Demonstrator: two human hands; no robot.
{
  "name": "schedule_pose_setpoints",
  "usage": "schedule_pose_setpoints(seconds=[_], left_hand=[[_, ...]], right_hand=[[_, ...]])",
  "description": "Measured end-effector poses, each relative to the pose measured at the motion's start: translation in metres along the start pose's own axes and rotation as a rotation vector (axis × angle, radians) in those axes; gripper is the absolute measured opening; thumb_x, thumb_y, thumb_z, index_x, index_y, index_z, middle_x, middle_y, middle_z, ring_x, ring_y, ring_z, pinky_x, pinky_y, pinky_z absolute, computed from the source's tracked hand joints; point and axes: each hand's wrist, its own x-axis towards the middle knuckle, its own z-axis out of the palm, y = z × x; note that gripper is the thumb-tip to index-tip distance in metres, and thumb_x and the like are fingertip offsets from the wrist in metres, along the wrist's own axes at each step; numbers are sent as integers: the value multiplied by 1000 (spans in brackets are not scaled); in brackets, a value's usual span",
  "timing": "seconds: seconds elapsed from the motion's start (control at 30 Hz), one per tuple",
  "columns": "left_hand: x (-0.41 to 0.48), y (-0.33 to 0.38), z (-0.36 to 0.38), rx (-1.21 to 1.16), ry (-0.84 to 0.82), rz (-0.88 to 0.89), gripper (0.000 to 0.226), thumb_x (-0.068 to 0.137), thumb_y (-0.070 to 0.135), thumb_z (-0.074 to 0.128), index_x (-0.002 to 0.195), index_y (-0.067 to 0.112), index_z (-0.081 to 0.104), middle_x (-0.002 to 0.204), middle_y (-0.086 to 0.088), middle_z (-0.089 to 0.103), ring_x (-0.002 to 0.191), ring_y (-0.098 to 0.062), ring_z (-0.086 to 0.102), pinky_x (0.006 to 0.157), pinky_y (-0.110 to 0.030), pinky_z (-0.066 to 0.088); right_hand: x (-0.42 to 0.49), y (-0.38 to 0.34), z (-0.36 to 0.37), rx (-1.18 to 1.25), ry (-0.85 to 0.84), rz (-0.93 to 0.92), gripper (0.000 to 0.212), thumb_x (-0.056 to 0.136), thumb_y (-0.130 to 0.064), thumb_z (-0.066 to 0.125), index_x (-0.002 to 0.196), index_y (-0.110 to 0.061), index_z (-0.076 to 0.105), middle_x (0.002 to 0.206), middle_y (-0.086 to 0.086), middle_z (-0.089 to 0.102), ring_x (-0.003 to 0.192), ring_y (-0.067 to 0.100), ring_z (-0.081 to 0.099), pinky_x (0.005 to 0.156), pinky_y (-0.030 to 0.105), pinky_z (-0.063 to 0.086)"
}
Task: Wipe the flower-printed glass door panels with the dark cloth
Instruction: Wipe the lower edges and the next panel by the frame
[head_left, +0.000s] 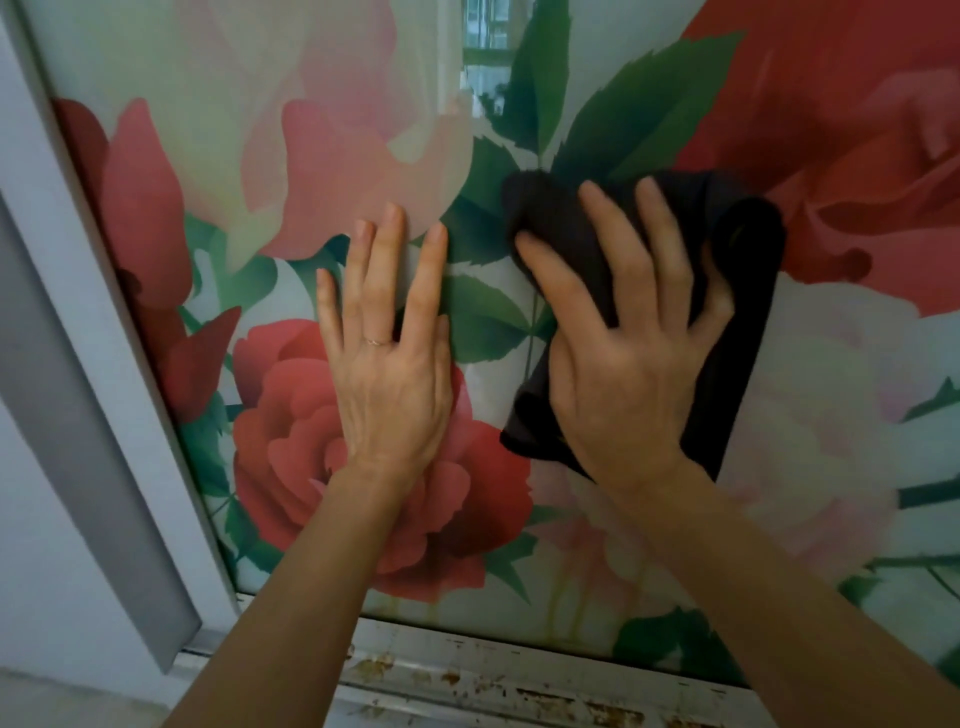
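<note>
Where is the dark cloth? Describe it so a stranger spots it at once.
On the flower-printed glass door, look right of centre, below the green leaves. The dark cloth is pressed to the glass under the right hand; it alone is plain black among printed roses.

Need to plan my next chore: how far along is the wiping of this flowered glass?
Done: cannot tell; no wiped patch stands out. In hand: the right hand presses the dark cloth on the glass panel mid-pane, with the left hand flat beside it. Left: the yellowish streaks near the lower edge look unwiped.
</note>
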Motion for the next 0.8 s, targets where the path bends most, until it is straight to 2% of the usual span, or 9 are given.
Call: schedule_pose_setpoints(seconds=[0.07, 0.2, 0.3, 0.37, 0.5, 0.6, 0.7, 0.8], left_hand=[[-1, -3, 1, -9, 15, -20, 50, 105, 5, 44, 154, 13, 32, 159, -19, 31, 150, -35, 23, 123, -55, 13], [-8, -15, -5, -5, -2, -15, 53, 103, -1, 48, 153, 11, 35, 159, -20, 31, 150, -36, 22, 123, -54, 15], [-17, -31, -15, 33, -36, -34, 52, 104, 0, 44, 154, 13, 34, 160, -19, 30, 151, -35, 23, 122, -57, 17], [-20, -38, -19, 49, -43, -50, 51, 105, 2, 42, 154, 14, 34, 160, -18, 30, 150, -35, 25, 121, -59, 17], [-21, -44, -21, 44, -45, -39, 52, 105, 3, 41, 154, 16, 32, 160, -18, 30, 151, -35, 24, 122, -57, 15], [-22, -48, -21, 40, -36, -50, 53, 105, 3, 42, 154, 16, 31, 160, -17, 30, 152, -33, 21, 124, -53, 10], [-22, -55, -21, 35, -22, -57, 48, 108, 12, 36, 155, 17, 30, 161, -16, 29, 153, -27, 18, 124, -50, 8], [-24, -63, -22, 38, -8, -63, 45, 109, 16, 33, 154, 15, 31, 160, -16, 31, 151, -30, 23, 123, -51, 12]], right_hand=[[-19, -7, 2, 1, -21, -70, 35, 105, -16, 53, 132, -35, 68, 146, 3, 57, 140, 26, 49, 100, 49, 38], [-77, -16, -1, 53, -242, -323, 46, 101, -12, 52, 141, -35, 60, 156, -2, 43, 147, 17, 36, 82, 40, 37], [-91, -19, -4, 71, -326, -357, 49, 101, -9, 48, 141, -34, 60, 157, -2, 42, 149, 17, 33, 82, 40, 36], [-79, -23, -4, 101, -317, -312, 48, 102, -8, 47, 139, -34, 62, 156, -1, 42, 147, 18, 36, 87, 42, 36], [-18, -37, 10, 103, -150, -135, 44, 99, -8, 57, 136, -31, 65, 151, 4, 52, 144, 24, 43, 102, 47, 32], [11, -45, 21, 62, -70, -53, 43, 102, -9, 49, 136, -30, 65, 149, 5, 54, 144, 28, 44, 109, 49, 30], [-5, -52, 24, 30, -69, -134, 41, 103, -12, 52, 137, -33, 64, 150, 1, 53, 144, 26, 44, 103, 49, 35], [-49, -59, 23, 88, -214, -339, 44, 100, -14, 58, 140, -33, 61, 153, -1, 49, 147, 20, 39, 91, 43, 38]])
